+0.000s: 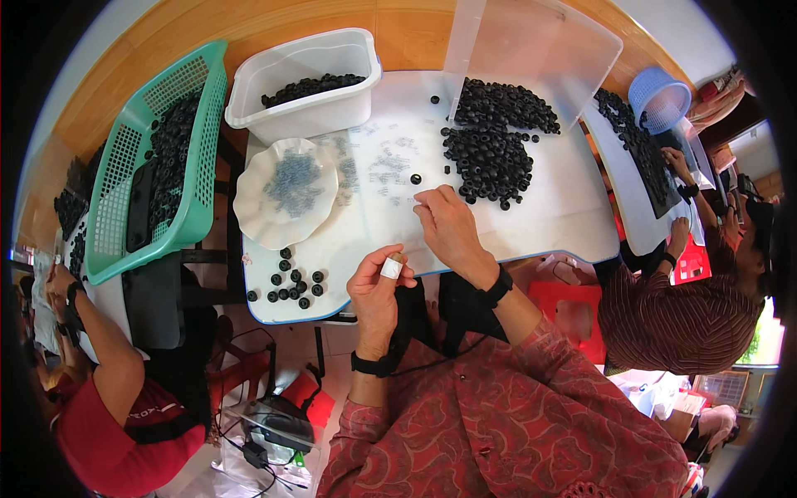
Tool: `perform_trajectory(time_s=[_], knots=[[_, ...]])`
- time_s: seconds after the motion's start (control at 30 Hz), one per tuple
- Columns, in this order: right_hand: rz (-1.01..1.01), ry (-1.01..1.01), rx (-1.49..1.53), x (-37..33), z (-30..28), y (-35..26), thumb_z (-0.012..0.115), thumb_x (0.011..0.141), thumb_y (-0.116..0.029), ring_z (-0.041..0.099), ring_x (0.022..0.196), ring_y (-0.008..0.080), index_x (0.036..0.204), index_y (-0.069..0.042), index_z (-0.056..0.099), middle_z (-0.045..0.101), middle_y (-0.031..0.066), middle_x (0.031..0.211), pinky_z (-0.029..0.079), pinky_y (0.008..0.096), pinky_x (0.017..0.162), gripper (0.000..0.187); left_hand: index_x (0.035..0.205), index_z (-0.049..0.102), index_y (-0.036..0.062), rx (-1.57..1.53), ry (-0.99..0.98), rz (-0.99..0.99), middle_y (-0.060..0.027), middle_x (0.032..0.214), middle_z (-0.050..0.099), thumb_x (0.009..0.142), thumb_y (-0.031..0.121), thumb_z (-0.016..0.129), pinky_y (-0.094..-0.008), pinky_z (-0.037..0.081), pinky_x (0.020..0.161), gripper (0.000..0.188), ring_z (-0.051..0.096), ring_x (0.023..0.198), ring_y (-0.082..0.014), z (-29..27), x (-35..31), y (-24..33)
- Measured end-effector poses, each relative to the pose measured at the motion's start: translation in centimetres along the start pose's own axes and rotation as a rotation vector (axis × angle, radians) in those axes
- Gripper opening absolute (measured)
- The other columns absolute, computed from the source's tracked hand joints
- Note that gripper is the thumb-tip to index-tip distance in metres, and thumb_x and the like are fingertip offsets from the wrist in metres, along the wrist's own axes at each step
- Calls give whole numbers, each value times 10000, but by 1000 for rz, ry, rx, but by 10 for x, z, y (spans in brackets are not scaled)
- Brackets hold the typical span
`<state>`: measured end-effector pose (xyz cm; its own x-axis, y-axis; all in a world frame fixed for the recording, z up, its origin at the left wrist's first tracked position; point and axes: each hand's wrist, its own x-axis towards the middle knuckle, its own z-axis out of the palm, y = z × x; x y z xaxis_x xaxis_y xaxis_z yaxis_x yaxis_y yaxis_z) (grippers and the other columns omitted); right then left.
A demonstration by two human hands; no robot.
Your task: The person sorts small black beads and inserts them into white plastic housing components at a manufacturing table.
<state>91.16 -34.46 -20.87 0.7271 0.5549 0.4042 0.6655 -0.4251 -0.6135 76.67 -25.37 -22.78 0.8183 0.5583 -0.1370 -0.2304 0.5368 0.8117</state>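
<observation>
At the table's front edge my left hand (378,290) is closed, with a white wrap (391,268) around the thumb tip. Whatever its fingers hold is hidden. My right hand (452,232) is over the tabletop, finger and thumb drawn together; nothing between them can be made out. Just beyond its fingertips lies a single round black piece (416,178). Small thin greyish pieces (394,162) are scattered on the white table (374,220). More of them fill the middle of a scalloped white plate (249,195) to the left.
A heap of black pieces (490,162) lies beside an upright clear plastic panel (540,54). Several black pieces (295,290) sit at the front left corner. A white tub (303,120) and green basket (212,178) stand left. Co-workers sit at both sides.
</observation>
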Motion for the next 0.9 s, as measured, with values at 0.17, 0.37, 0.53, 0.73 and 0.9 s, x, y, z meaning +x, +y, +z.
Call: perform_trajectory(time_s=[0.17,0.37,0.53,0.73,0.9], knots=[[45,-14,-80,5,5,-1,639,931,-90,652,734,385,1049,-19,656,582,173,977,534,463,654,139,1184,688,-25,-30,-52,22,-64,942,681,990,48,639,-255,576,675,213,648,792,-115,-5,2,0],[86,-42,-149,6,8,-5,634,938,-108,656,743,376,989,-22,640,568,158,980,533,475,658,100,1244,654,-39,-86,-84,-4,-76,1019,647,1008,65,607,-268,526,726,262,605,840,-125,-9,2,0],[49,14,-194,-3,7,-10,642,931,-112,654,729,361,930,-24,630,567,156,959,536,458,637,90,1254,634,-55,-184,-79,-35,-91,1013,633,1001,67,614,-276,508,700,282,591,814,-128,-10,-1,5],[78,-59,-239,-13,-1,-15,660,913,-104,661,739,350,923,-12,632,577,155,943,544,443,625,97,1173,642,-45,-269,-78,-100,-81,942,636,1007,122,628,-264,470,643,236,580,754,-131,-9,-1,10],[83,-68,-196,-16,-3,-15,667,913,-108,662,746,347,941,-18,640,580,145,948,548,446,646,98,1160,646,-31,-332,-112,-101,-86,947,659,1010,144,634,-264,471,625,231,595,754,-136,-9,-7,9]])
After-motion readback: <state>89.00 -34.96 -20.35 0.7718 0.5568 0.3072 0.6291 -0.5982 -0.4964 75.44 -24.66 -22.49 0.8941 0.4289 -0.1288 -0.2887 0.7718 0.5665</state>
